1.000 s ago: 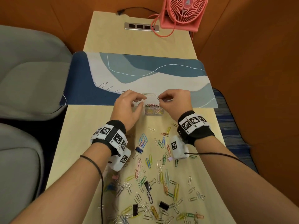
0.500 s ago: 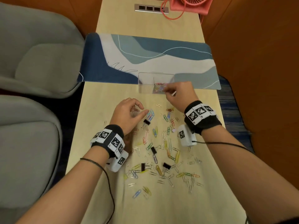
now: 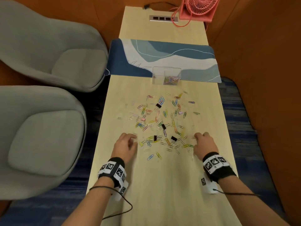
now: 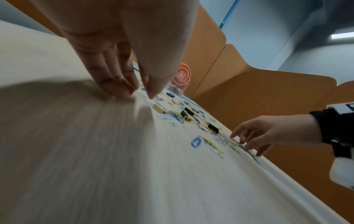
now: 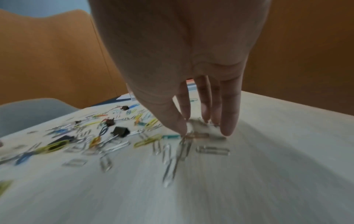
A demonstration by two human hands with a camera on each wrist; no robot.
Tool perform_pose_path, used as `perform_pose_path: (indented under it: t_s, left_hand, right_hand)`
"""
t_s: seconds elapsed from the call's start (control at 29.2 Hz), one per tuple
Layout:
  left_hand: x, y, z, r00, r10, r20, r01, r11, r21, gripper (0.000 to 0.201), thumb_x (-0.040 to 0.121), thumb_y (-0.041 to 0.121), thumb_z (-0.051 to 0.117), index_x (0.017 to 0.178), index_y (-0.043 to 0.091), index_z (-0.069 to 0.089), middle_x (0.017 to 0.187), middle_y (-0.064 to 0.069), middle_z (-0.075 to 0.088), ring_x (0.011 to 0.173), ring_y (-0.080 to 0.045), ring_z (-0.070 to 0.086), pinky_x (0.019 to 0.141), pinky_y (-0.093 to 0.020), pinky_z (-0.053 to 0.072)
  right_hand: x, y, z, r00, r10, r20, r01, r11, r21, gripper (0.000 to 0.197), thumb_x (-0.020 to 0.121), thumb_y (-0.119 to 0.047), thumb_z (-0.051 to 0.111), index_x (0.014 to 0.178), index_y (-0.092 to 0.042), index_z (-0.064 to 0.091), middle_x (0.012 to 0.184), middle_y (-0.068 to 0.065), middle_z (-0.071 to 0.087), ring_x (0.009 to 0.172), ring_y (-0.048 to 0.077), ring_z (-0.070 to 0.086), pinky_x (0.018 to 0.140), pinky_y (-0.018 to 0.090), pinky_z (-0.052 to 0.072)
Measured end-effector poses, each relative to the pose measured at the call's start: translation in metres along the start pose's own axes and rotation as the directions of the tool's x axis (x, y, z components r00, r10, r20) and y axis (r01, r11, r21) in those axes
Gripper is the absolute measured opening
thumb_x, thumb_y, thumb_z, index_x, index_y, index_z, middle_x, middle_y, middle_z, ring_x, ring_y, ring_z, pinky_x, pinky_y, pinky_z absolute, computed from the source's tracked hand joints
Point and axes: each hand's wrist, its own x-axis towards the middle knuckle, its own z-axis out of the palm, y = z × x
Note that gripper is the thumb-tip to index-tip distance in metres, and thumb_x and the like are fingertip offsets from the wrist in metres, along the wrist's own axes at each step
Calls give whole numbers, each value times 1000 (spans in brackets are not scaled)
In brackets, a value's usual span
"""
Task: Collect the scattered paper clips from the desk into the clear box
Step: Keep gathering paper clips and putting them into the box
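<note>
On the long pale wooden table (image 3: 162,185) a wide scatter of coloured and silver wire paper clips (image 3: 160,121) lies in the middle, mixed with a few small black binder clips (image 3: 158,105). At the far edge of this scatter stands the small clear plastic box (image 3: 166,75), touching the near border of a blue and white desk mat (image 3: 162,53). In the right part of the box there is already a small heap of coloured clips.

The left hand (image 3: 125,146) is at the near left edge of the scatter. In the left wrist view its fingers (image 4: 114,81) point down to the table, and the thumb and the fingertips are close together, only a narrow gap between them; because of the blur I cannot tell if a clip is between them.

The right hand (image 3: 204,144) is at the near right edge of the scatter. In the right wrist view its fingers (image 5: 228,115) are nearly straight and a little spread, and the tips touch the table among several silver clips. The thumb tip is on or just beside one of them, but no clip is clearly held.

At the far end of the table stand a pink square fan (image 3: 198,8) and a built-in silver socket strip (image 3: 163,18). Two grey upholstered chairs (image 3: 40,95) are on the left of the table.
</note>
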Motion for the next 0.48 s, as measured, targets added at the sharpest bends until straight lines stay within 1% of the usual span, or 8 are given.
perform_pose_path:
  t_s: [0.07, 0.14, 0.24, 0.27, 0.38, 0.44, 0.48]
  left_hand:
    - [-12, 0, 7, 1000, 11, 16, -11, 1000, -8, 25, 83, 24, 69, 107, 24, 66, 94, 9, 54, 78, -3, 55, 83, -30, 52]
    - [-18, 0, 15, 999, 24, 42, -24, 1000, -7, 35, 83, 31, 70, 115, 22, 64, 99, 8, 53, 81, -7, 57, 84, -31, 53]
    - [-22, 3, 27, 998, 15, 62, -18, 998, 52, 48, 82, 38, 70, 125, 19, 61, 104, 5, 46, 90, -15, 55, 90, -32, 51]
    - [-23, 4, 29, 998, 11, 60, -16, 997, 75, 51, 82, 40, 69, 127, 18, 59, 105, 4, 44, 94, -16, 53, 92, -30, 48]
    - [-30, 4, 30, 999, 0, 50, -7, 992, 127, 57, 84, 43, 67, 133, 18, 53, 109, 1, 40, 104, -18, 47, 95, -26, 40]
    - [-36, 2, 29, 999, -27, 37, 22, 989, 144, 57, 84, 41, 68, 133, 18, 52, 112, -1, 41, 106, -20, 47, 95, -29, 41]
    - [-39, 1, 29, 999, -48, 27, 43, 988, 145, 55, 84, 39, 68, 131, 17, 53, 112, -1, 42, 106, -21, 48, 95, -30, 42]
  right_hand:
    - [-15, -3, 12, 1000, -18, -21, 19, 1000, 17, 49, 82, -2, 48, 130, -16, 49, 116, 12, 46, 105, 29, 49, 83, 36, 51]
    - [-26, -9, 23, 997, -75, -23, 76, 995, 60, 51, 81, 2, 49, 130, -14, 50, 117, 12, 46, 105, 28, 49, 85, 34, 50]
    - [-35, -15, 28, 980, -198, -38, 201, 963, 180, 48, 80, 3, 53, 125, -13, 57, 110, 11, 51, 99, 29, 55, 85, 30, 48]
    - [-36, -14, 25, 977, -208, -54, 215, 954, 211, 46, 80, 2, 56, 124, -13, 59, 109, 11, 53, 97, 28, 57, 84, 29, 48]
    - [-38, -4, 16, 988, -125, -90, 143, 961, 236, 46, 79, -2, 61, 123, -13, 59, 113, 11, 55, 96, 25, 59, 83, 28, 48]
    - [-44, 2, 16, 996, -73, -50, 82, 975, 208, 47, 79, -4, 61, 126, -12, 57, 116, 12, 53, 98, 26, 58, 83, 27, 46]
    - [-47, 3, 18, 997, -70, -22, 73, 979, 190, 48, 80, -5, 62, 127, -11, 56, 116, 12, 51, 99, 27, 57, 84, 27, 45]
